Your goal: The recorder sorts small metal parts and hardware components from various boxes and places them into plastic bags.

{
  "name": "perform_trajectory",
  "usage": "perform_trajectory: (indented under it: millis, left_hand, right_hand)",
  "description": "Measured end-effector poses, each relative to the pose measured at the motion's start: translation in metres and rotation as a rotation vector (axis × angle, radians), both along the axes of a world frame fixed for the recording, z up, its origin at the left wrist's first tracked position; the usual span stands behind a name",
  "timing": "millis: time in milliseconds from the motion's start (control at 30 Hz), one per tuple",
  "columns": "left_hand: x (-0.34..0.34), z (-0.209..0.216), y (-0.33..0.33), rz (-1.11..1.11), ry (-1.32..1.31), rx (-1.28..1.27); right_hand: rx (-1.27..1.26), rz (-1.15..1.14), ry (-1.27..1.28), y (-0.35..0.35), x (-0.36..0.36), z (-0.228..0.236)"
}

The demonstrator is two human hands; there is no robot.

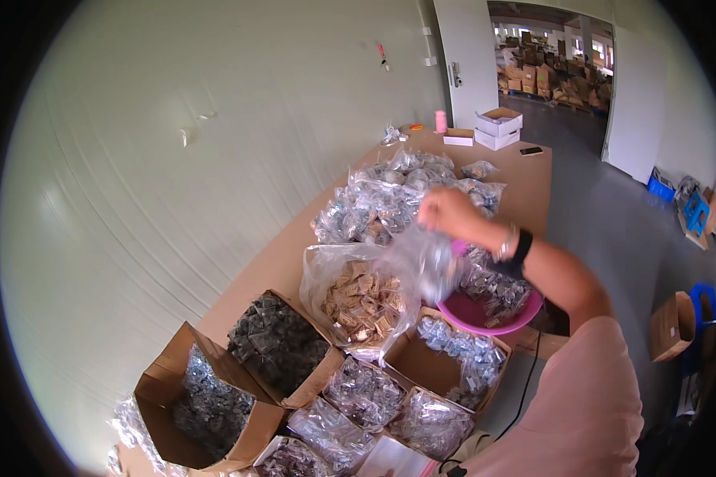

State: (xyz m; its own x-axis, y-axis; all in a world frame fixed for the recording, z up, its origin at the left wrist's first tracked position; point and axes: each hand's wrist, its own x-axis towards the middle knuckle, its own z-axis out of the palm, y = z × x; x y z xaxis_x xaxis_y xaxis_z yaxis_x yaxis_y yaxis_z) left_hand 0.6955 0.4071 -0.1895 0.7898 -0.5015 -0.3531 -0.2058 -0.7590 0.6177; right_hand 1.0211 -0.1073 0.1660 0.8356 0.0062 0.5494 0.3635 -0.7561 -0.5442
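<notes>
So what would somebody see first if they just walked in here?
Probably the right hand, lifted over the middle of the long table, holding up a clear plastic bag. Just below it sits a bright pink bowl of small packets, and open cardboard boxes of little bagged parts crowd the near end.

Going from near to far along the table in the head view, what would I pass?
Open cardboard boxes of small bagged parts → pink plastic bowl → heap of clear plastic bags → white cardboard boxes.
</notes>
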Motion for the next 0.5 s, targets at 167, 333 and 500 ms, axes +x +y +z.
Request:
perform_trajectory:
  millis: [167, 333, 500]
  left_hand:
    - [-0.029, -0.003, -0.034, -0.077, -0.161, 0.14]
    - [-0.02, 0.01, -0.05, 0.05, -0.583, 0.346]
    - [-0.036, -0.006, -0.037, 0.126, -0.4, 0.256]
  right_hand:
    - [-0.205, -0.338, -0.128, -0.068, 0.077, 0.01]
    - [-0.31, -0.198, -0.098, -0.006, 0.068, -0.037]
    - [-0.082, 0.313, 0.399, 0.114, -0.013, -0.085]
